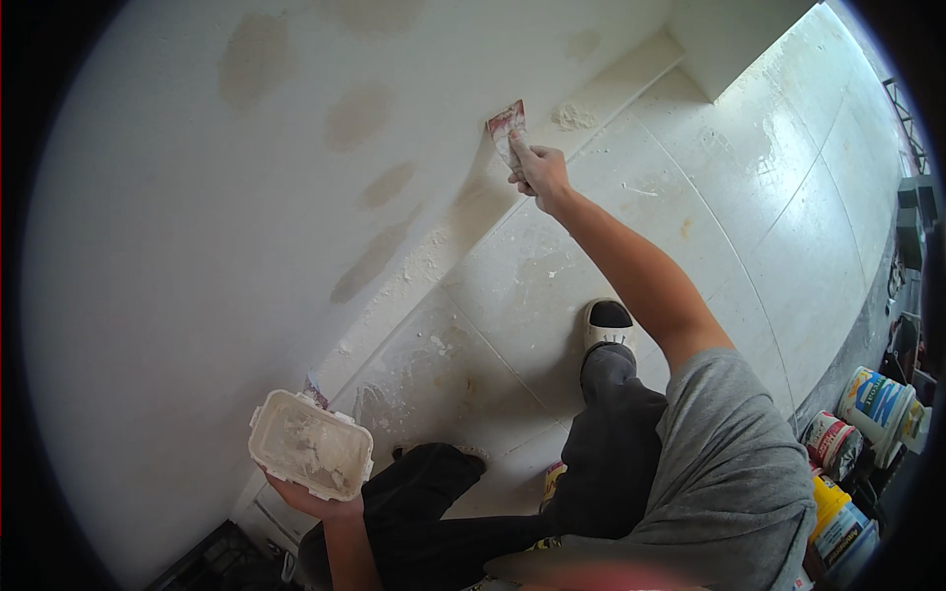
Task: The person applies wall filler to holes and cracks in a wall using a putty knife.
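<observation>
We see the putty knife (506,126) pressed flat against the white wall (148,246) low down, just above the baseboard (552,118), its blade smeared with filler and reddish at the edges. The blade sticks up and to the left out of our right hand (537,169), which is clenched around the handle with the arm stretched far forward. Along the wall to the left run several tan patches (357,116) of filler, trailing down toward the floor. Our left hand (313,500) sits well apart from the knife, near the lower edge, cupping from below a white plastic tub (311,444) that holds lumps of white filler. Between the two hands lies the dusty tiled floor (749,197), with one white-and-black slipper (605,323) planted on it. Paint buckets (867,414) crowd the right edge.
</observation>
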`<state>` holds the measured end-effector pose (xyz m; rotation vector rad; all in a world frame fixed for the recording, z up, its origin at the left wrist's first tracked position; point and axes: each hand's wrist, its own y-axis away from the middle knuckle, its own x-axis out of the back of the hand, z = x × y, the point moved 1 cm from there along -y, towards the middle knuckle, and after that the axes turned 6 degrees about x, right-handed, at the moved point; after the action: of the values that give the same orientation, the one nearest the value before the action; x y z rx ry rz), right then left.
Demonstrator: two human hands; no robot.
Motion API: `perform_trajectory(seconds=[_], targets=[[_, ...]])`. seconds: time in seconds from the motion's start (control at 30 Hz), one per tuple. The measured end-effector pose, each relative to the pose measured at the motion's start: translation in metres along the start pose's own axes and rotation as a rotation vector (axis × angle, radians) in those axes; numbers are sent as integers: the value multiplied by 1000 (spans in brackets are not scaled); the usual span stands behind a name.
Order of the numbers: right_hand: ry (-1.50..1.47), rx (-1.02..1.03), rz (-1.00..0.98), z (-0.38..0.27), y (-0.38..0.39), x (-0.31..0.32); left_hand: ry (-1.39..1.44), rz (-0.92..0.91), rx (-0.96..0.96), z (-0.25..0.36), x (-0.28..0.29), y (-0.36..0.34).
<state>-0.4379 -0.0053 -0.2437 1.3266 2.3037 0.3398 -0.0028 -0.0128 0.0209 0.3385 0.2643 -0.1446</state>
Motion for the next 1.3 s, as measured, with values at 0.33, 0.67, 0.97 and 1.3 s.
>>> perform_trajectory(seconds=[0.33,0.67,0.97,1.3], targets=[[17,28,-20,22,31,37,28,-55,-38,1,6,-2],[-62,181,-106,-2,22,13,-17,-93,-45,1,9,-2],[32,59,-80,-6,12,6,83,-197,76,4,2,0],[110,88,-62,13,24,41,78,15,42,2,2,-1]])
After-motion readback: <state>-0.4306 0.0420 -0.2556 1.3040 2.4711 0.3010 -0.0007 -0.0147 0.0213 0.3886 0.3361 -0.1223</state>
